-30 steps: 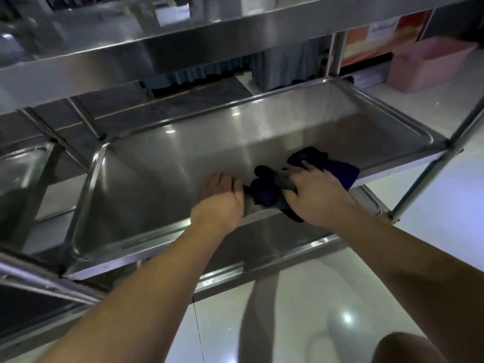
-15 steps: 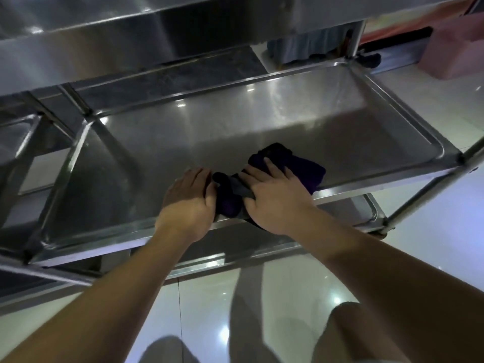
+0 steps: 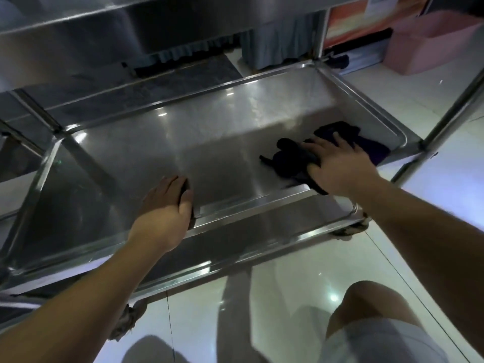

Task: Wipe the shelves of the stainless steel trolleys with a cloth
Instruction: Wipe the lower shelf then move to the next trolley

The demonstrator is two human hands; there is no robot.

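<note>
- Glossy pale floor tiles (image 3: pixel 301 284) spread below a stainless steel trolley (image 3: pixel 445 111), with a pink bin (image 3: pixel 429 45) at the far right.
- Left hand (image 3: pixel 167 205) rests on the front rim of the middle shelf (image 3: pixel 157 153), fingers straight and close together, holding nothing; it seems to steady the trolley.
- Towards the shelf's right end lies the dark cloth (image 3: pixel 288 158), bunched and partly draped over the front rim.
- Right hand (image 3: pixel 337 163) presses flat on the cloth with fingers spread, not curled round it.
- Risk: with a flat palm only, the bunched cloth could slip from under the hand or drop over the rim.
- Risk: a hard push may roll the trolley on its castors (image 3: pixel 351 226) if the left hand eases.
</note>
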